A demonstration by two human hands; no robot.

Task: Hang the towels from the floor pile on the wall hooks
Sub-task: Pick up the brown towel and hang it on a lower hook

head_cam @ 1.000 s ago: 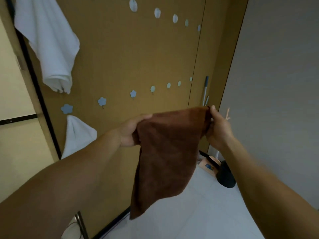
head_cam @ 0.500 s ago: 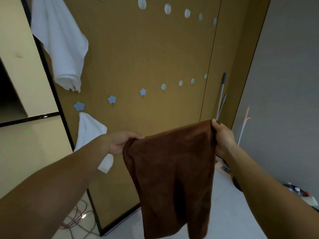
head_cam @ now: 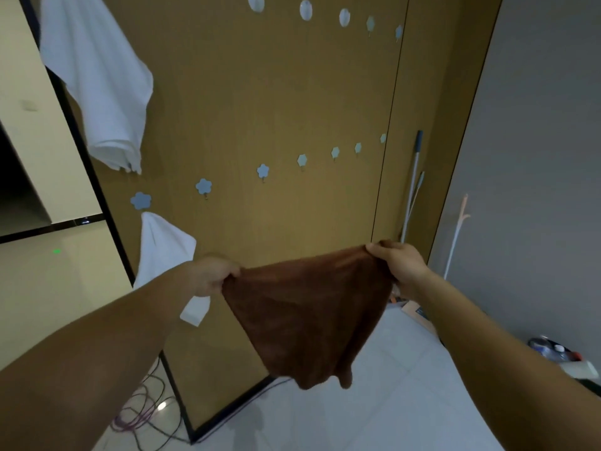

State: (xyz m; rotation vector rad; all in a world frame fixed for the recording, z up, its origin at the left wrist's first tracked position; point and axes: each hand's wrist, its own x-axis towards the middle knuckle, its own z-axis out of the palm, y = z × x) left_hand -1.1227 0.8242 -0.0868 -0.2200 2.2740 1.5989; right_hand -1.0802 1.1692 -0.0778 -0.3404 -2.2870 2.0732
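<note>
Your left hand (head_cam: 213, 276) grips one top corner of the brown towel (head_cam: 309, 314), with the fingers curled round the bunched cloth. Your right hand (head_cam: 398, 263) pinches the other top corner between thumb and fingers. You hold the towel up between the two hands in front of the wooden wall panel (head_cam: 276, 92). Its top edge sags a little between them and sits higher on the right. The cloth hangs down and narrows to a folded point above the white tiled floor (head_cam: 374, 411).

On the panel, a lower row of pale blue flower-shaped hooks (head_cam: 204, 186) runs above your hands and rises toward the far right. An upper row of hooks (head_cam: 306, 9) sits near the top edge of the view. A white towel (head_cam: 100, 79) hangs at the upper left of the panel. A second white towel (head_cam: 162, 245) hangs just below the leftmost flower of the lower row, partly behind your left forearm. A long-handled tool (head_cam: 413, 177) leans in the corner on the right, just above your right hand. Tangled cables (head_cam: 140, 415) lie on the floor by the panel's near left foot.
</note>
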